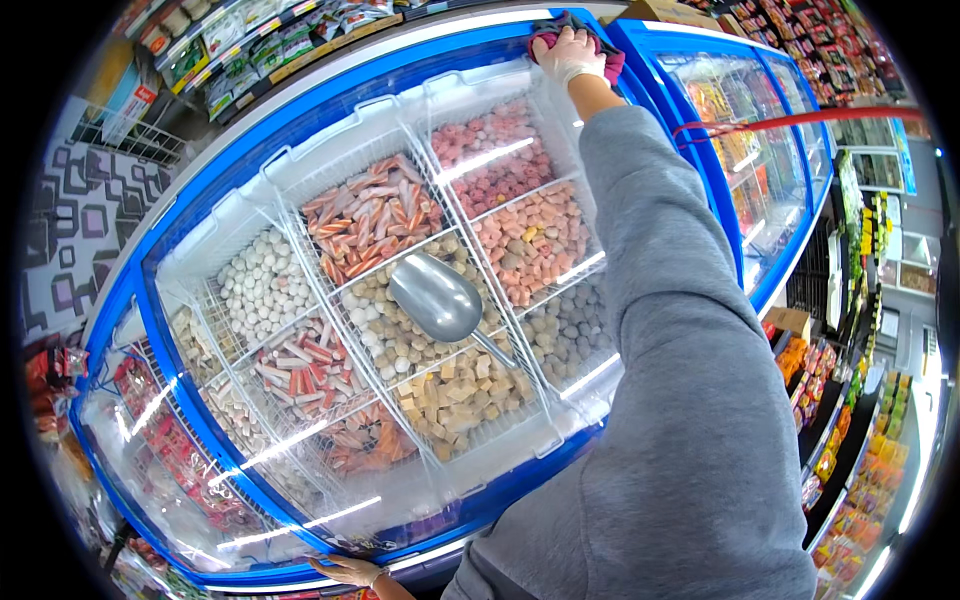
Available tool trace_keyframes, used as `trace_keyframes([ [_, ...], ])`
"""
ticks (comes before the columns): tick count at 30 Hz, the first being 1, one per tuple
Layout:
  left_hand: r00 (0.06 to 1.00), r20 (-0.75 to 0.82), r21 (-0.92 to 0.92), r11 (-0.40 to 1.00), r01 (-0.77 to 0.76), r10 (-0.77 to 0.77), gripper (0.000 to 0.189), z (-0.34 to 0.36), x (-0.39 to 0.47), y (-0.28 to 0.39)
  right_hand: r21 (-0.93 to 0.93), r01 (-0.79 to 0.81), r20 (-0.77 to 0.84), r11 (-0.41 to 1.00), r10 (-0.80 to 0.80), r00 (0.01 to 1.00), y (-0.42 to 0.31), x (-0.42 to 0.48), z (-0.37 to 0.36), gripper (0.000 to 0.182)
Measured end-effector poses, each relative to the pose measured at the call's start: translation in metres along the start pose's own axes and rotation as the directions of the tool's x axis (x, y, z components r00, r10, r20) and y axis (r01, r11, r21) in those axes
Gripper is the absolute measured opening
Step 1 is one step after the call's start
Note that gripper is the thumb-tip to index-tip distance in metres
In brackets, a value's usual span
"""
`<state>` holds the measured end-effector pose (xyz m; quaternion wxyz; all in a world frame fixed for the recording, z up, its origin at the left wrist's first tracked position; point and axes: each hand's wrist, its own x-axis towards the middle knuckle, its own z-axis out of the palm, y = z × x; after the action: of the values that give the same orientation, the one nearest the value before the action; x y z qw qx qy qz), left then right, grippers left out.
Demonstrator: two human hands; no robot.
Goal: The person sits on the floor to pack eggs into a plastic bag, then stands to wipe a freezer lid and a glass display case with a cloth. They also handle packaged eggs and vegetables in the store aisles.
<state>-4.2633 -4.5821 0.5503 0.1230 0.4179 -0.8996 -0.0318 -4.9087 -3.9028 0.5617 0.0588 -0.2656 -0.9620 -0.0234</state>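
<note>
My right hand [573, 57], in a pale glove, presses a bunched dark red and grey cloth [615, 61] onto the far right corner of a chest freezer's blue frame [420, 71]. My grey-sleeved arm stretches across the freezer's right side and covers part of it. Down at the near left edge, my gloved left hand [348, 570] rests against the rim with nothing seen in it. Under the clear lid lies a metal scoop [436, 296] over wire-divided bins. They hold white balls [266, 285], red-and-white sticks [311, 367], tan cubes [461, 397] and pink pieces [532, 236].
Another blue-framed freezer [750, 135] adjoins on the right, with a red cord [795, 120] running over it. Shelves of packaged goods [285, 52] stand beyond the far edge. More stocked shelves [847, 465] line the right. A patterned cloth [82, 225] shows at left.
</note>
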Motion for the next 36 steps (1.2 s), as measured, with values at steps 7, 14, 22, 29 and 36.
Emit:
trace_keyframes([
  [7,0.999,0.002,-0.003,0.999,0.039,-0.039,0.055,0.009,-0.003,-0.015,0.079,-0.054,-0.060,0.995,0.058,0.996,0.061,-0.085,-0.026,0.074],
  [14,1.000,0.000,-0.098,0.995,0.027,-0.027,0.049,0.002,0.001,0.003,0.064,-0.154,-0.063,0.986,0.158,0.985,0.146,-0.224,-0.059,0.070],
  [22,0.999,0.013,-0.228,0.973,-0.028,0.032,0.048,0.005,0.005,-0.005,0.054,-0.344,-0.034,0.938,0.346,0.938,0.247,-0.395,-0.066,0.070],
  [29,0.999,0.037,-0.269,0.963,-0.015,0.026,0.050,-0.002,0.002,0.000,0.078,-0.427,-0.251,0.901,0.432,0.866,0.288,-0.484,-0.069,0.059],
  [36,0.998,0.049,-0.300,0.952,0.056,-0.043,0.050,-0.001,0.002,0.005,0.275,-0.073,-0.123,0.959,0.110,0.986,0.143,-0.602,-0.109,0.055],
])
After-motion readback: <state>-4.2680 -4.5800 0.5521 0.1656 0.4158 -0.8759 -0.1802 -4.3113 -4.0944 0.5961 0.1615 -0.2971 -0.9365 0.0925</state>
